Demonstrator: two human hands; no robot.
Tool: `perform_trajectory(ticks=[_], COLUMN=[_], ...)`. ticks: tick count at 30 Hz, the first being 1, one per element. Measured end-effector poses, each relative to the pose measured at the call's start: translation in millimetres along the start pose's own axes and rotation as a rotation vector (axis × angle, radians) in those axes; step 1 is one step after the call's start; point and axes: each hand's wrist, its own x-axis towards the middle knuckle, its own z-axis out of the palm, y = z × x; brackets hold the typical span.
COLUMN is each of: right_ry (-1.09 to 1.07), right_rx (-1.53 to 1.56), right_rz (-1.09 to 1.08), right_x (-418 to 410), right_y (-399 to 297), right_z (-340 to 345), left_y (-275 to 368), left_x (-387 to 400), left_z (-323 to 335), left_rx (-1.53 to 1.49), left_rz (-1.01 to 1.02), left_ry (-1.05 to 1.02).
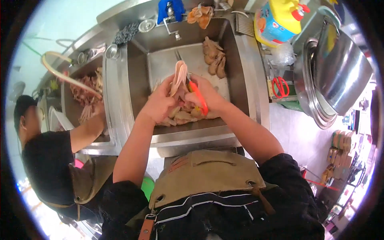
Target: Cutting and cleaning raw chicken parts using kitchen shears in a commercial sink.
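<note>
Over a stainless steel sink (192,54), my left hand (160,100) holds a pale, long piece of poultry (180,73), which looks like a duck head with its bill up. My right hand (204,93) is closed around scissors with red-orange handles (198,94), their blades close against the piece. Below my hands, a heap of similar pieces (183,117) lies along the sink's near side. More brownish pieces (214,57) rest in the far right part of the sink. The scissor blades are partly hidden, and so is the lower end of the held piece.
A co-worker's arm (90,129) reaches into the left sink, which holds reddish meat pieces (85,90). A faucet (174,31) stands at the back. To the right are a yellow-and-blue jug (277,22), red-handled scissors (280,87) and large metal pots (342,69).
</note>
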Motion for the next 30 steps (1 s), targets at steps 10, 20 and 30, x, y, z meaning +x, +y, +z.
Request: perform_trajectory(ticks=[10, 20, 30], right_ry=[0.080, 0.255, 0.510], right_rx=[-0.223, 0.004, 0.170], right_rz=[0.005, 0.395, 0.580], right_x=[-3.5, -83.8, -104.8], right_y=[51.2, 92.7, 65.1], right_z=[-16.4, -68.4, -70.7], left_y=[-22.3, -217.2, -143.1], left_x=[32.8, 106.5, 312.7], left_z=[-11.6, -16.6, 26.6], left_rx=[-0.141, 1.776, 1.314], left_rz=[-0.265, -0.256, 0.043], left_ry=[-0.083, -0.756, 0.056])
